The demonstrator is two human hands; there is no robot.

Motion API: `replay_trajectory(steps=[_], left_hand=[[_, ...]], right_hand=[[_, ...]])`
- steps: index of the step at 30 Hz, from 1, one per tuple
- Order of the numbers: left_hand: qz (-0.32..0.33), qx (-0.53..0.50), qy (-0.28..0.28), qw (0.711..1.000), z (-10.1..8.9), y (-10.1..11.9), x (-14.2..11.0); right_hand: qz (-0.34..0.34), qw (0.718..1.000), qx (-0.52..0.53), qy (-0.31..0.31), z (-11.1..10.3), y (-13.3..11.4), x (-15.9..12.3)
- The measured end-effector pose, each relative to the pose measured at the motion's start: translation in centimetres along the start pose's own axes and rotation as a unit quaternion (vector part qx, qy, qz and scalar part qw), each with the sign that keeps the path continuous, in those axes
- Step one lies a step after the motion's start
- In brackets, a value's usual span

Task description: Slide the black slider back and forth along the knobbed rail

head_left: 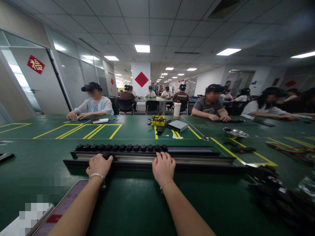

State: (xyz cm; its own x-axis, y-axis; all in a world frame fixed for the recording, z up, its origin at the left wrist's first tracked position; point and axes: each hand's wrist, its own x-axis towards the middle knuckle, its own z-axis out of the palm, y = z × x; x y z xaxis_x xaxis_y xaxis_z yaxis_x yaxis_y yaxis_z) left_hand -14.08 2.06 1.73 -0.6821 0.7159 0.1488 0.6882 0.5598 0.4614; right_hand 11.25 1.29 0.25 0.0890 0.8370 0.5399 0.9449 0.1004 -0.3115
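Observation:
Two long black rails lie side by side across the green table before me. The near rail has a shiny metal strip along its inside. In the far rail sits a row of small black knob-like parts, filling its left and middle length. My left hand is closed at the near rail's left part, thumb and fingers on a small black part whose underside is hidden. My right hand curls its fingers over the near rail around its middle, gripping its edge.
A blurred pile of black parts lies at the right. A phone is by my left forearm. Farther back are a metal bowl, a grey box, a yellow item and a white bottle. People sit opposite.

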Motion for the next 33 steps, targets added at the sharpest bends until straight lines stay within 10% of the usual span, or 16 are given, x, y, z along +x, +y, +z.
replay_trajectory(steps=[33], left_hand=[[0.012,-0.018,0.000,1.000,0.2,0.7,-1.2]], right_hand=[[-0.003,1.000,0.005,-0.008,-0.2,0.1,0.0]])
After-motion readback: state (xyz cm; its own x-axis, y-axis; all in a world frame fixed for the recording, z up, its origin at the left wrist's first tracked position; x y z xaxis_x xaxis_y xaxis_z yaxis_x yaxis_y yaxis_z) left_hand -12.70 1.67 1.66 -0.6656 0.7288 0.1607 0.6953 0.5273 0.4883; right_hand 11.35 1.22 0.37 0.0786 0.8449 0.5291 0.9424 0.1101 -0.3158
